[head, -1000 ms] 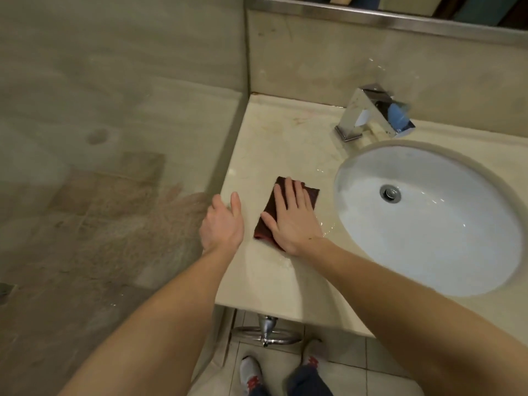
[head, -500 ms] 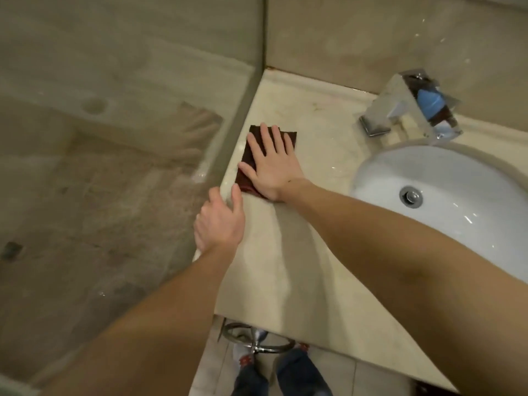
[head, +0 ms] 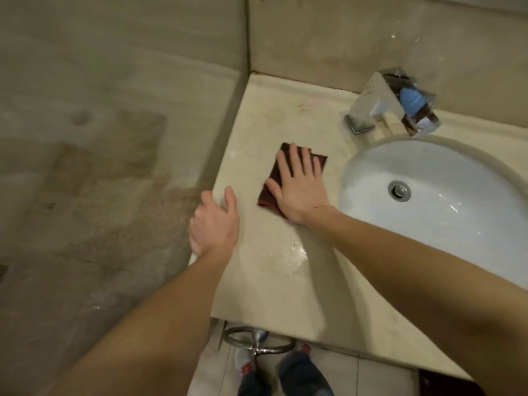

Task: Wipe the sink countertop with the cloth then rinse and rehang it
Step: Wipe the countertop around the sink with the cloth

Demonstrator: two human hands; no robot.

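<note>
Nearest the camera, below the front lip of the counter, a chrome towel ring (head: 258,340) hangs over pale floor tiles, with the person's shoes (head: 303,372) just beneath it. Above that spreads the beige stone countertop (head: 274,295), carrying a shiny wet patch (head: 294,257) between the two forearms. To the left a tall, smeared glass panel (head: 100,195) meets the counter's left edge.

The left hand (head: 214,222) rests at that left edge, fingers curled loosely over the side and thumb up on the stone, gripping nothing. Just beyond and to its right, the right hand (head: 300,187) lies flat with fingers spread, pressing down on the dark red cloth (head: 275,170) (folded into a rough rectangle), which sits on the counter between the left edge and the basin. The hand is open on top of the cloth, not clenched around it.

Right of the cloth is the white oval sink (head: 428,224) with its metal drain (head: 399,190). Farther back stands a square chrome faucet (head: 391,104), against the tiled back wall (head: 371,38).
</note>
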